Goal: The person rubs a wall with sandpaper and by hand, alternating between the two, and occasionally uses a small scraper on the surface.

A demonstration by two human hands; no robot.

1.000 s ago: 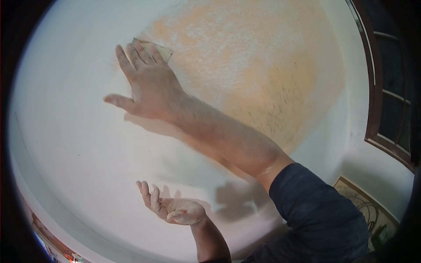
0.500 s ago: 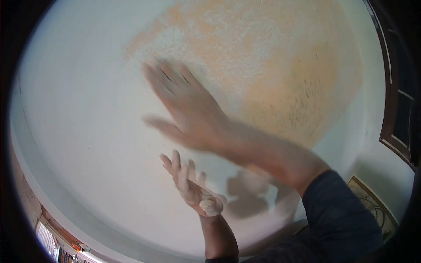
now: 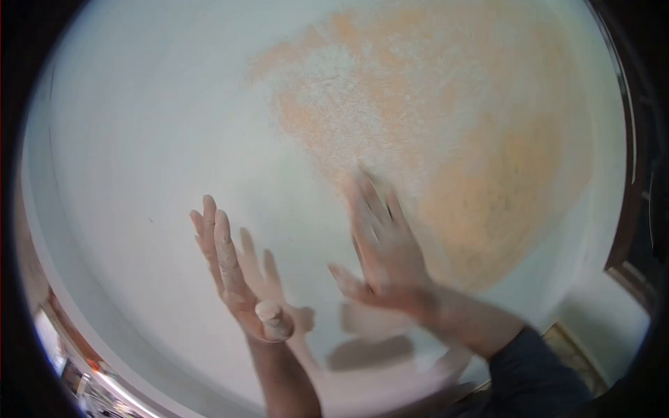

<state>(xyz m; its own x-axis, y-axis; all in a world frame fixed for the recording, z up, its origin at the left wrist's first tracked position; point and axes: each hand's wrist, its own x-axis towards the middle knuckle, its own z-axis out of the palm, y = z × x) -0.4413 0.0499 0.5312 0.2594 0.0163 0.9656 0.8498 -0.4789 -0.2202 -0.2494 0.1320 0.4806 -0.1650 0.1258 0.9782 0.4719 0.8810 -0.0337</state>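
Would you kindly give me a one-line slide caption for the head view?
Right hand pressed flat on a white wall beside an orange patch; left hand raised, open.

The right hand (image 3: 387,254) is pressing flat against the white wall (image 3: 139,139), fingers spread, at the lower edge of the orange patch (image 3: 446,139), blurred. The left hand (image 3: 233,279) is standing edge-on beside it, fingers straight, casting a shadow on the wall.
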